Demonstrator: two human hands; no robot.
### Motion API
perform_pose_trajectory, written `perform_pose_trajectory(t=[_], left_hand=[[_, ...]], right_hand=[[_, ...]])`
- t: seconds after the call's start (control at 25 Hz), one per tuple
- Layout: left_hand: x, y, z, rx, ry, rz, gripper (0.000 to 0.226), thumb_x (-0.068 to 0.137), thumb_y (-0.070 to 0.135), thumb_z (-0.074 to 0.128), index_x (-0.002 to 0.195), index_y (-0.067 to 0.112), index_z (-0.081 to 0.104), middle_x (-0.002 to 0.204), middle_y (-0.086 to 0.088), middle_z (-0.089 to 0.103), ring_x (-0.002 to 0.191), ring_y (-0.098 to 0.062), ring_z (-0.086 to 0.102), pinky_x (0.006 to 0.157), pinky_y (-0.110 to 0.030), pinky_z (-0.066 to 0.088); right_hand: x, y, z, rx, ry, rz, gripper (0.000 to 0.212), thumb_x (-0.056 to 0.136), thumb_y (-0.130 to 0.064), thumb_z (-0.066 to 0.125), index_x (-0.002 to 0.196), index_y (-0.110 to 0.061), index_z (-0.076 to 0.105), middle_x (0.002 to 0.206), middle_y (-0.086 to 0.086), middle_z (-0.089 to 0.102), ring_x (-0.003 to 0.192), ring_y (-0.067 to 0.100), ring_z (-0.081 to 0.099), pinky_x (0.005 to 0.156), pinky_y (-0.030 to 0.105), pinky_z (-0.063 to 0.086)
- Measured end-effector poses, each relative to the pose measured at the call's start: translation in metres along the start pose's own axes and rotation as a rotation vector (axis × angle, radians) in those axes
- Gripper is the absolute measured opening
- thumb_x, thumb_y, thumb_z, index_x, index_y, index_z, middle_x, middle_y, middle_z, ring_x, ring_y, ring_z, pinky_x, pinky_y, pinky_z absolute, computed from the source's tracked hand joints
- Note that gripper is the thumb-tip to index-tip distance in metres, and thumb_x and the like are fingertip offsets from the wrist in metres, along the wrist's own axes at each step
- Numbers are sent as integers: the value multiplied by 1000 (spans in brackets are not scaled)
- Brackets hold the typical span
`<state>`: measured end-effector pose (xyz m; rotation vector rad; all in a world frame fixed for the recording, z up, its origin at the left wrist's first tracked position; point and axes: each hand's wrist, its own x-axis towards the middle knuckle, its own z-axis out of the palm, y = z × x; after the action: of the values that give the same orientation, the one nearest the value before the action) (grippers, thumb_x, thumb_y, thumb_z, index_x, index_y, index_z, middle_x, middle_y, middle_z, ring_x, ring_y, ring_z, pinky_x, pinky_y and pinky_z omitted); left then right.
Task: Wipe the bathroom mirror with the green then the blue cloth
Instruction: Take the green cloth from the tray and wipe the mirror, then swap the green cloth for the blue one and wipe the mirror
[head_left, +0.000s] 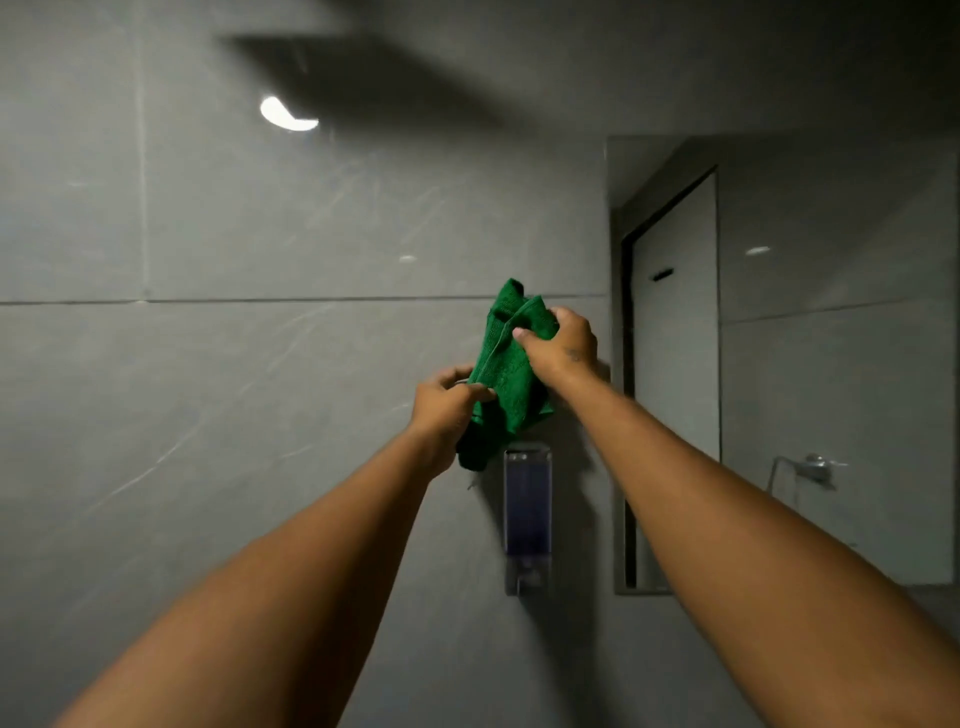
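Head view: both hands hold the green cloth (506, 371) before the tiled wall (234, 364), left of the mirror (841, 364). Left hand (447, 405) pinches its lower edge; right hand (563, 345) clamps the top. Soft, light, floppy; probably best bunched into the palm.

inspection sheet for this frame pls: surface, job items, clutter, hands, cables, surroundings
surface: mirror on the wall at right, not being touched; it reflects a door and a metal fitting.
job's things: green cloth bunched, held in the air in front of the grey tiled wall, left of the mirror; blue cloth not seen.
clutter: nothing seen.
hands: left hand pinches the cloth's lower part; right hand grips its upper part. Both arms are bare.
cables: nothing seen.
surroundings: wall-mounted soap dispenser just below the cloth, its contents dark; light glare on the upper tiles; room is dim.
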<state>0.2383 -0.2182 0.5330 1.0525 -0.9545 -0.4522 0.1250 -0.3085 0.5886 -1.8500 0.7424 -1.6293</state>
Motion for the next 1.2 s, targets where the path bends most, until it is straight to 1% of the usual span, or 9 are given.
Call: perform_pose_trajectory(t=[0.16, 0.28, 0.4, 0.48, 0.68, 0.88, 0.96, 1.08, 1.2], left_hand=[[-69, -39, -48, -182, -2, -162, 32, 66, 0, 59, 96, 10, 66, 88, -13, 71, 84, -31, 66, 66, -39, 57], [-126, -88, -81, -265, 44, -309, 50, 63, 4, 50, 112, 8, 58, 97, -19, 63, 85, -34, 61, 69, -41, 55], [-188, -150, -107, -361, 149, -464, 44, 72, 2, 39, 111, 8, 58, 85, -15, 66, 73, -30, 63, 60, -38, 57], [-237, -201, -124, -377, 245, -587, 46, 74, -1, 37, 114, 5, 57, 85, -16, 65, 73, -31, 63, 58, -38, 58], [-382, -328, -148, -287, 388, -1037, 51, 77, -1, 39, 124, -8, 57, 106, -32, 64, 83, -38, 62, 72, -43, 53], [-478, -405, -153, -13, 457, -1280, 24, 82, -9, 56, 96, 4, 71, 94, -23, 75, 84, -37, 71, 59, -36, 60], [-488, -413, -160, 150, 479, -1275, 16, 80, -9, 63, 89, 0, 72, 93, -23, 74, 90, -41, 71, 73, -41, 61], [-489, -411, -187, 608, 461, -1145, 21, 78, 5, 69, 99, 1, 72, 100, -17, 73, 105, -36, 68, 92, -36, 52], [-490, -409, -218, 879, 475, -1222, 47, 75, 26, 72, 117, 6, 63, 118, -17, 65, 112, -34, 61, 98, -40, 50]], right_hand=[[-57, 9, 20, -23, -353, 117, 23, 77, -25, 77, 98, -15, 73, 91, 1, 75, 86, 20, 72, 81, 33, 59], [-119, 18, 42, -328, -524, -28, 20, 74, -31, 76, 89, -18, 71, 86, 3, 73, 79, 22, 68, 68, 27, 49], [-202, 48, 76, -471, -614, -147, 22, 67, -31, 67, 86, -22, 66, 83, 7, 72, 78, 29, 67, 62, 27, 41], [-265, 96, 95, -458, -731, -23, 24, 67, -30, 67, 89, -21, 66, 86, 9, 73, 82, 31, 69, 64, 27, 44], [-429, 244, 98, -511, -1017, 536, 32, 79, -29, 73, 107, -14, 70, 109, 14, 73, 98, 28, 70, 82, 32, 55], [-555, 332, 74, -538, -1068, 855, 32, 82, -25, 73, 110, -12, 69, 112, 14, 72, 100, 28, 70, 85, 33, 56], [-573, 343, 69, -563, -1104, 900, 39, 79, -23, 77, 114, -9, 67, 116, 14, 71, 102, 28, 69, 86, 32, 55], [-571, 340, 77, -606, -1075, 799, 61, 74, -22, 83, 128, -9, 58, 127, 14, 64, 114, 30, 63, 96, 33, 51], [-569, 328, 114, -551, -1116, 542, 50, 75, -15, 76, 123, -12, 62, 128, 14, 62, 116, 31, 59, 100, 33, 48]])
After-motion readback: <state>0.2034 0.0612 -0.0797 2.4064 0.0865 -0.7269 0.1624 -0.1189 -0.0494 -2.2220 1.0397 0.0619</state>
